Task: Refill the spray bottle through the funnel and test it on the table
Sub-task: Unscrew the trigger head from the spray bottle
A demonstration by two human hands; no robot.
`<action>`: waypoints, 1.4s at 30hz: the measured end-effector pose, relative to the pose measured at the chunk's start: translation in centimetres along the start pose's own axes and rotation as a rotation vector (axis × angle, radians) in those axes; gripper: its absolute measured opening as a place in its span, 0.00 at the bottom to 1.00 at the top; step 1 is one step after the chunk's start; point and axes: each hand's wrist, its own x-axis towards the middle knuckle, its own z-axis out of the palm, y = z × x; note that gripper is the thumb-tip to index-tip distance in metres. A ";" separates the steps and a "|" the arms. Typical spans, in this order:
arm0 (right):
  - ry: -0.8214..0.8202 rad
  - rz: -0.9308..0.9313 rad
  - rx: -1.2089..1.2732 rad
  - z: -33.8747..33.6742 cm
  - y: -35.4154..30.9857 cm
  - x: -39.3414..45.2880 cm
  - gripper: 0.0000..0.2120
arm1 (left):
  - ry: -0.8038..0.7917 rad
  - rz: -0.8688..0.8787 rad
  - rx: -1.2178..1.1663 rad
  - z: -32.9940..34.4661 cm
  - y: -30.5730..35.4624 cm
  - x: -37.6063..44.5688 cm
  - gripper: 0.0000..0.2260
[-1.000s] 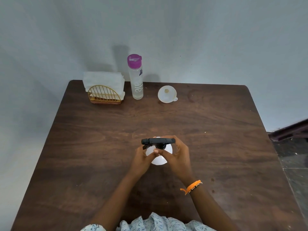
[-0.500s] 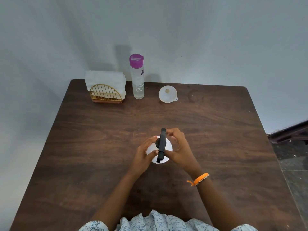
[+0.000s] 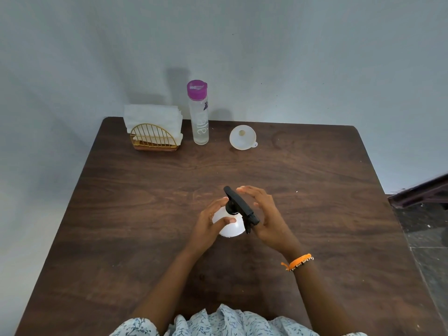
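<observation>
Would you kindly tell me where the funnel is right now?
The funnel lies at the table's far edge, just right of the water bottle, apart from both hands.

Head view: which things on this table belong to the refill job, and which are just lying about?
Part of the job:
- white round plastic spray bottle with black trigger head, steadied by left hand, right hand at the head
- white plastic funnel
- clear water bottle with purple cap
- dark wooden table

Lying about:
- gold wire napkin holder with white napkins
</observation>
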 end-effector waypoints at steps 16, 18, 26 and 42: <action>0.302 0.021 0.129 5.0 0.9 -1.7 0.19 | -0.027 0.094 0.046 -0.2 -0.4 0.1 0.19; 0.292 0.088 0.203 4.7 1.4 -1.8 0.15 | -0.026 0.100 0.029 -0.2 -0.2 0.1 0.19; 0.322 0.329 0.372 4.0 1.5 -0.8 0.20 | -0.022 0.095 0.018 0.0 0.4 -0.2 0.15; 0.261 0.233 0.281 3.8 0.9 -0.1 0.25 | -0.043 0.087 0.037 -0.2 0.7 -0.4 0.15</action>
